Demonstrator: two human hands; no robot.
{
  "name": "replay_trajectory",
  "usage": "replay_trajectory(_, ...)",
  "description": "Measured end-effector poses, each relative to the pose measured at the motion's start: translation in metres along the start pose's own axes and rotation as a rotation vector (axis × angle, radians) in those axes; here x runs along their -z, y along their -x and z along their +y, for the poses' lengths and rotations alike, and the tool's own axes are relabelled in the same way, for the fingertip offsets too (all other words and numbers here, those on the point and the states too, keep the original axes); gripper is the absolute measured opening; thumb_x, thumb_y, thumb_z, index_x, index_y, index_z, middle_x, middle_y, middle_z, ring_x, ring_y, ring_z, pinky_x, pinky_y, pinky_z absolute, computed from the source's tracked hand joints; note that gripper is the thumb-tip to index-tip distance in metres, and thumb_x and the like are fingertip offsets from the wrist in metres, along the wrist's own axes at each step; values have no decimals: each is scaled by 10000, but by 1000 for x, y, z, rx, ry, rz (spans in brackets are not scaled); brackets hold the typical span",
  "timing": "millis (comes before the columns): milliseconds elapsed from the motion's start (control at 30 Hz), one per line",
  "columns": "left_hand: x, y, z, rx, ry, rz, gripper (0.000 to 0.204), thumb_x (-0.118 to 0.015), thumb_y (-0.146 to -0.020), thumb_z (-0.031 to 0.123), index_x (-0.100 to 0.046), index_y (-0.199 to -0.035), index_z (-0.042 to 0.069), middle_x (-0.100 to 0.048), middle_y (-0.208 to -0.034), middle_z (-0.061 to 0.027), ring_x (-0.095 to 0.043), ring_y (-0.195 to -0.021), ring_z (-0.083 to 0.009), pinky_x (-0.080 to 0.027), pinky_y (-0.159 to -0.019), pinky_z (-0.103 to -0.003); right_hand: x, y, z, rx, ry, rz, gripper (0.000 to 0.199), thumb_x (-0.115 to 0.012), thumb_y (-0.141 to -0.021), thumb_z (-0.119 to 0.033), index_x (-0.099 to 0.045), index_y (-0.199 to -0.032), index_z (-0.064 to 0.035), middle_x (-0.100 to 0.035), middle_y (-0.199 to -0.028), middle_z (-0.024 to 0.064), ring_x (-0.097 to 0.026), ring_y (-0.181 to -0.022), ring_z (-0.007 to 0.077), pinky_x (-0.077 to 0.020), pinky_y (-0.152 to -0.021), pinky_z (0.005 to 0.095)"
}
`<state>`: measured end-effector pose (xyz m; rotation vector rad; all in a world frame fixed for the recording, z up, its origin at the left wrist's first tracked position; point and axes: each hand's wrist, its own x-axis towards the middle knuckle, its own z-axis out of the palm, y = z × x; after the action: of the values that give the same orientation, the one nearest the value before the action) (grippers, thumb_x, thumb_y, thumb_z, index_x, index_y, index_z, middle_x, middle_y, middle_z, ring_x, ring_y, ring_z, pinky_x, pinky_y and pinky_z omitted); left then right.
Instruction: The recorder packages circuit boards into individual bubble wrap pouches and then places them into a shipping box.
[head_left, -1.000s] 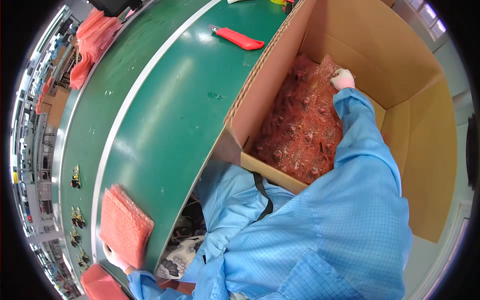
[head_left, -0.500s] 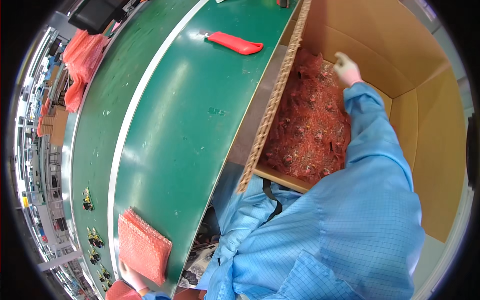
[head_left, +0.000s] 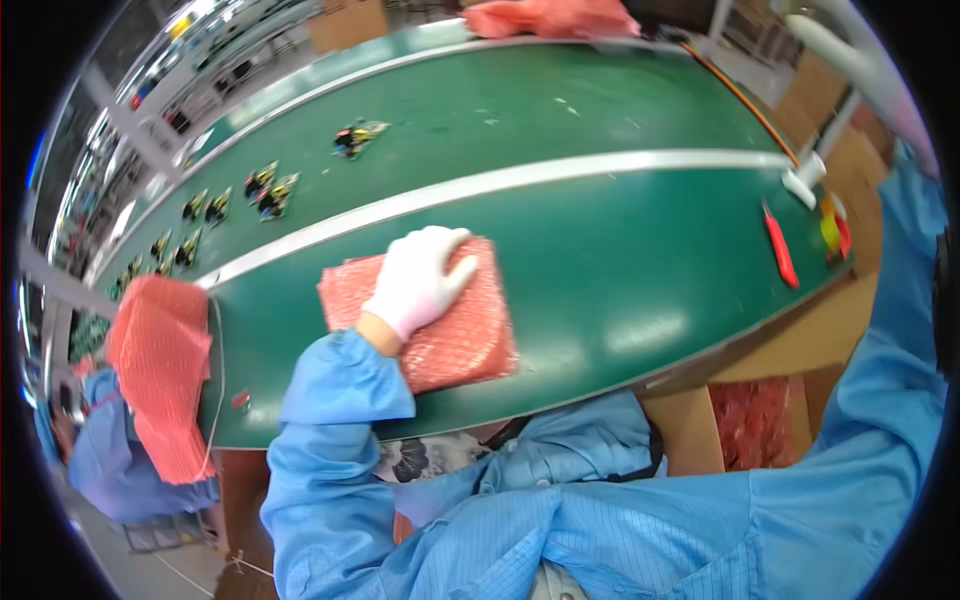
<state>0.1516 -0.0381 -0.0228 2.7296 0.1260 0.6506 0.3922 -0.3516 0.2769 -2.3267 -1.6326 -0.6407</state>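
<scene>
My left hand (head_left: pixel 420 280), in a white glove, lies on top of a stack of pink bubble-wrap bags (head_left: pixel 460 345) on the green bench. Its thumb stands apart from the fingers, and the fingertips rest on the upper bag. My right hand (head_left: pixel 870 75) is raised at the far right edge of the view, gloved and smeared by motion. Its fingers are not clear, and nothing shows in it. Below my right arm stands a cardboard box (head_left: pixel 690 432) with red bubble-wrapped items (head_left: pixel 752 425) inside.
Several small circuit boards (head_left: pixel 275 198) lie beyond the white divider strip (head_left: pixel 480 188). A red-handled knife (head_left: pixel 780 250) and a yellow and red tape roll (head_left: pixel 833 228) are at the right end. More pink bubble wrap hangs at left (head_left: pixel 165 370) and lies at the back (head_left: pixel 550 18).
My view has swung left from the box to the bench. My right hand has come up out of the box. My left hand has moved from the stack's edge onto its top.
</scene>
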Motion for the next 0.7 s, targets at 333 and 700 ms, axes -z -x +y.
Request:
replay_trajectory(333,-14,2,0,43,67,54,308,-621,-801,300,-630,-991,58,-621,-887,-133,-590,-846,-316,-455,-751,-431,-274,-255,-186,432,76,-421,319,-557,-820,-264,-646,-1043,-54,-665,-1000,165,-629,-941,333,-491,-844,409)
replay_trajectory(700,-41,-1,-2,130,70,35,260,-514,-841,288,-650,-959,101,-617,-969,-126,-554,-920,-280,-386,-793,-373,-488,-293,-236,-132,-135,-217,457,-531,-839,-465,-699,-954,-55,-676,-959,185,-644,-923,340,-508,-822,399)
